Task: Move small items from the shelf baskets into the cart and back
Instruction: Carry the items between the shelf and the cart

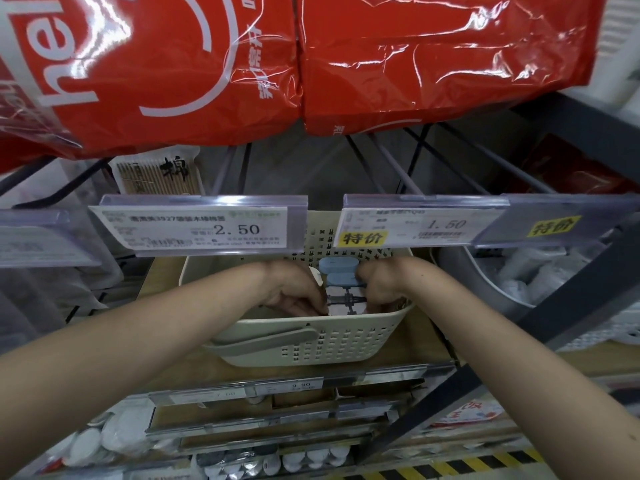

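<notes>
- Your two hands are both inside the cream basket, which stands on the wooden shelf and is the landmark for everything below.
- Your left hand reaches over the basket's left rim. Its fingers are curled downward and their tips touch the left edge of a small carded item in the middle of the basket; it looks like a pinch on that card.
- Your right hand comes over the basket's right rim. Its fingers are bent and close on the right side of the same small packages, but the fingertips are hidden behind the hand.
- Two blue oval pieces sit between your hands, toward the back wall of the basket, just above the card.
- A grey handle lies along the front rim of the basket.
- Above the basket hang two price tags, one reading 2.50 to the left and one reading 1.50 to the right.
- Higher still, red plastic bags lie on the upper rack.
</notes>
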`<state>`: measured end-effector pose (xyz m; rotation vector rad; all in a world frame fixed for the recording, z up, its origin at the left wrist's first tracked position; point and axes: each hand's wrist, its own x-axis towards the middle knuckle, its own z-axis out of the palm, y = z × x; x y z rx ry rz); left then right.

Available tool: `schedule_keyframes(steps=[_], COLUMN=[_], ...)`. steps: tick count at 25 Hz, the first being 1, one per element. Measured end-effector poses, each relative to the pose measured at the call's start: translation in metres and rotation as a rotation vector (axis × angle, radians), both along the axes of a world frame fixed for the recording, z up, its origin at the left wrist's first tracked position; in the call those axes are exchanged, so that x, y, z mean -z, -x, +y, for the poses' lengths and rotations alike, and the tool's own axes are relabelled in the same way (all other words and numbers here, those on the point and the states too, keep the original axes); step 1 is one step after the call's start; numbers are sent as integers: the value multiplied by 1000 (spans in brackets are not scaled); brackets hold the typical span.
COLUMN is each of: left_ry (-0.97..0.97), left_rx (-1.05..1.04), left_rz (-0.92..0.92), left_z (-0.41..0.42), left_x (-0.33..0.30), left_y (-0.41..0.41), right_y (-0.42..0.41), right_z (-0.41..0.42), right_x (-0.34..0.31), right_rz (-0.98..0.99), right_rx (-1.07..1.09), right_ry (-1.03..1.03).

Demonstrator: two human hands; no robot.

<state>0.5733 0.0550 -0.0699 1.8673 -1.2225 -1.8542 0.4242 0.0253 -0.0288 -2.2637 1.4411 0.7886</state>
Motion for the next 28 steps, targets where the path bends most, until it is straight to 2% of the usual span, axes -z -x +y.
schedule_keyframes(steps=[3,7,11,13,16,19,22,24,26,28], left_ry=[-46,7,107,253,610,846,1177,1371,1484,1508], left_rx=[52,130,242,268,304,217,180,248,376,545], left_rz=[-2,-86,-262,-387,-705,-866,-820,-746,-638,-510], left_z=[-1,2,12,21,47,83,108,116,121,131], left_x=[-5,-17,-31,-41,-53,-52,-47,-44,-36,-25], left_y=[-1,-1,-3,-7,-11,-1,24,47,85,128], right_y=[3,9,22,35,56,82,119,145,178,210], right_z=[1,9,22,31,58,94,133,157,182,208], right_x=[-1,-9,-18,-19,-21,-16,3,17,31,51], right_rz=[-34,-207,-378,-499,-634,-670,-649,-666,-672,-674], right_rx=[10,8,-65,-94,-184,-217,-105,36,223,390], right_ry=[12,97,193,293,533,785,921,956,948,918])
